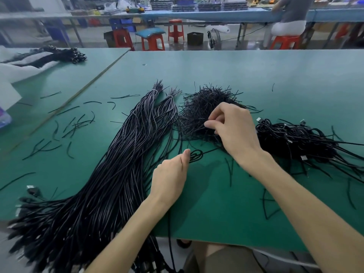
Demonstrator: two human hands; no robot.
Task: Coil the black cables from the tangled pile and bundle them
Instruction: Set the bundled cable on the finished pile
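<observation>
A long sheaf of straight black cables [110, 174] lies across the green table [275, 79] from the near left edge to the middle, its far ends tied. My left hand [171, 176] grips a small coiled black cable [196, 155] whose loops stick out past the thumb. My right hand [234, 129] reaches into a heap of short black twist ties [199, 109] and pinches at them with fingertips. A pile of coiled cables with USB plugs [295, 140] lies to the right of that hand.
Loose black ties [74, 125] are scattered over the left part of the table. Another bundle of black cables [51, 56] lies on white foam at the far left. Red stools [151, 42] and a blue workbench with a seated person stand beyond the table.
</observation>
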